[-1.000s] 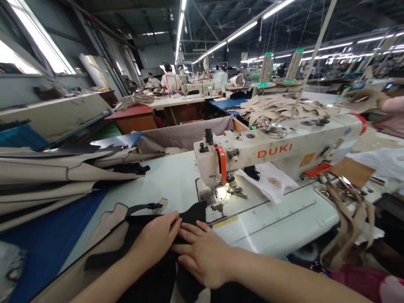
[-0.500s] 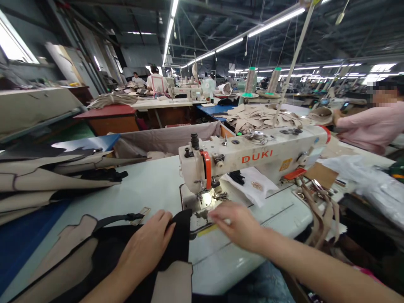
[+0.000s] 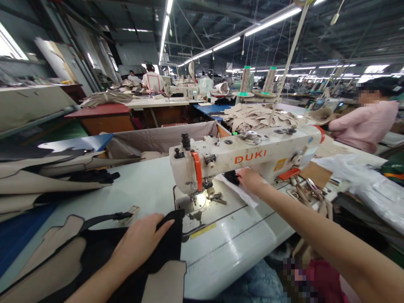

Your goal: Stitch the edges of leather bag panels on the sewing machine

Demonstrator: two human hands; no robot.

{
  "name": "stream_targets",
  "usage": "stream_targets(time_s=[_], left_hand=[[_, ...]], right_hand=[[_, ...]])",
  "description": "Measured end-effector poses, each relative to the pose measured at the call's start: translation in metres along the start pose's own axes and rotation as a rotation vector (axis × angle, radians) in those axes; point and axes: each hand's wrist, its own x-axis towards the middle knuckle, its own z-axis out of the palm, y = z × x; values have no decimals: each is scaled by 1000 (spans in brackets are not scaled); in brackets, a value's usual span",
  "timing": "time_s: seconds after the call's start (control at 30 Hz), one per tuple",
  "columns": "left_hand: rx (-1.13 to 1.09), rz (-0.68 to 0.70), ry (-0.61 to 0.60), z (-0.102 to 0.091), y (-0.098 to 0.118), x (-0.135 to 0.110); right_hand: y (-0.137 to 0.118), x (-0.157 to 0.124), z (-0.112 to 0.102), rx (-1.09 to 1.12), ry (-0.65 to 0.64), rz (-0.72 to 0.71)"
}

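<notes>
My left hand (image 3: 143, 235) holds the edge of a black and beige fabric piece (image 3: 172, 242), thumb on top, fingers partly hidden. A black strap (image 3: 105, 219) with a metal buckle (image 3: 131, 213) lies on the fabric piece beyond that hand. My right hand (image 3: 251, 180) reaches under the arm of the sewing machine (image 3: 221, 155), its fingertips closed at the right end of a bundle of black strips (image 3: 231, 177). Beneath the bundle is a white cloth (image 3: 244, 194). The machine's lit needle area (image 3: 198, 201) stands between my hands.
Stacked beige and black pieces (image 3: 63, 181) lie at the left. A fabric-lined bin (image 3: 164, 136) and a pile of beige pieces (image 3: 249, 115) are behind the machine. Scissors (image 3: 312, 185) and clear plastic (image 3: 356, 181) lie at the right. A person in pink (image 3: 369, 120) sits beyond.
My right hand has moved from in front of the needle area, forward and right, to the black strips under the machine arm. My left hand stays on the fabric piece. The view has shifted slightly.
</notes>
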Motion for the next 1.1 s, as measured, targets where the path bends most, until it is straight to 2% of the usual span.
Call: stream_targets(time_s=[0.07,0.17,0.27,0.4,0.47,0.57,0.63,0.7,0.77,0.83,0.87,0.97,1.03,1.1], left_hand=[[-89,-37,-46,-1,-6,2],[-112,-108,-9,-4,-8,6],[-113,-186,44,-10,-2,8],[-118,-310,57,-17,8,10],[-116,-355,45,-17,11,11],[-110,-400,14,-13,11,14],[-105,-411,-4,-8,13,15],[-91,-404,-17,-3,17,15],[-70,-386,-22,1,23,14],[-44,-364,-17,3,31,13],[-28,-354,-5,3,34,11],[32,-327,78,5,41,6],[45,-269,183,7,41,2],[-64,-181,289,10,38,0]], right_hand=[[4,0,1,-9,-8,11],[10,-1,-1,-23,-15,26],[16,0,-6,-29,-15,25],[15,-3,-15,-16,-11,-15],[7,-17,-18,0,-6,-53],[-14,-54,-16,99,-22,-193],[-34,-78,-7,308,-68,-360],[-58,-93,9,488,-166,-409],[-82,-95,31,707,-298,-284],[-103,-88,55,1017,-493,-25],[-112,-83,66,1073,-539,40],[-126,-71,88,1128,-583,145],[-127,-67,93,1144,-593,181],[-124,-65,94,1161,-625,201]])
